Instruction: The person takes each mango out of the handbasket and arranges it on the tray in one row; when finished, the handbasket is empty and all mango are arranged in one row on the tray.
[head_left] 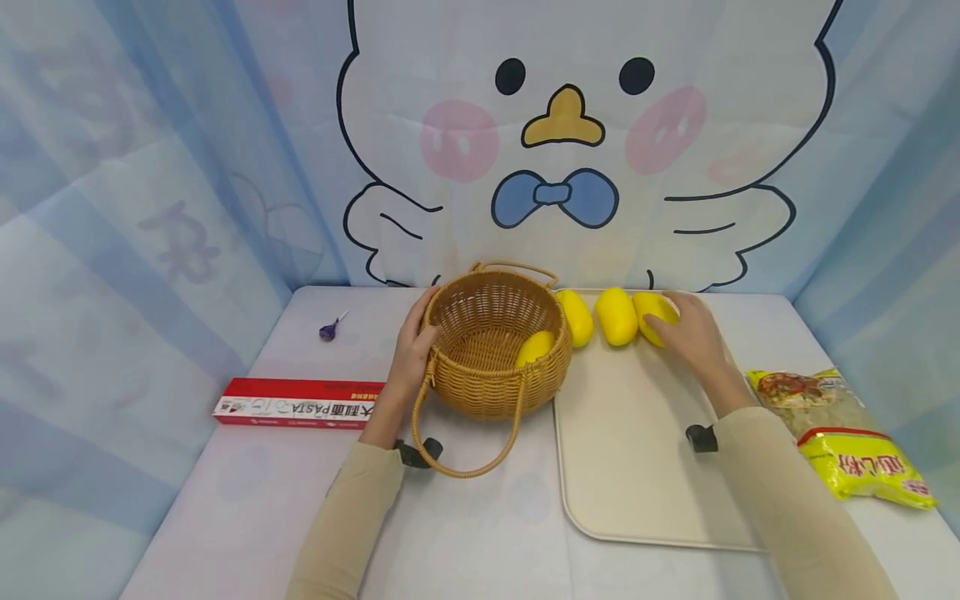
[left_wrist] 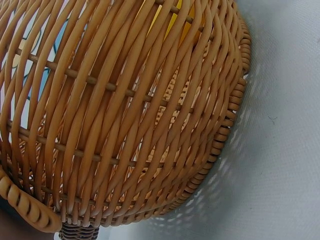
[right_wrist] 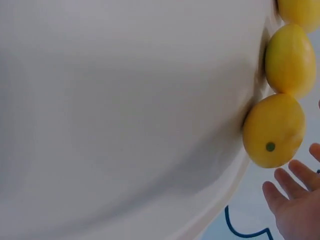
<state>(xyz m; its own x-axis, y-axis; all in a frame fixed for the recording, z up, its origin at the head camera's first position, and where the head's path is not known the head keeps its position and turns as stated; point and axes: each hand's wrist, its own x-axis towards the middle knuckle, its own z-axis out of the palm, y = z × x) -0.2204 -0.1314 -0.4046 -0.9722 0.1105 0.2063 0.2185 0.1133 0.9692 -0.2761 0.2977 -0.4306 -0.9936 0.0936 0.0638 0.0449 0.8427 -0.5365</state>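
Observation:
My left hand (head_left: 414, 346) grips the left rim of a round wicker basket (head_left: 498, 392), its thumb over the edge. One yellow mango (head_left: 536, 347) lies inside the basket. Along the far edge of a cream tray (head_left: 637, 450), three more mangoes sit in a row: a left one (head_left: 576, 318), a middle one (head_left: 617, 317) and a right one (head_left: 652, 317). Beside the right mango is my right hand (head_left: 693, 333), its spread fingertips close to the fruit in the right wrist view. Basket weave fills most of the left wrist view; the left fingers are largely hidden there.
A red and white pasta box (head_left: 300, 403) lies left of the basket, partly behind my left forearm. Farther back is a purple-wrapped lollipop (head_left: 328, 332). Right of the tray lies a yellow food bag (head_left: 843, 437). A printed curtain (head_left: 555, 250) borders the table's back.

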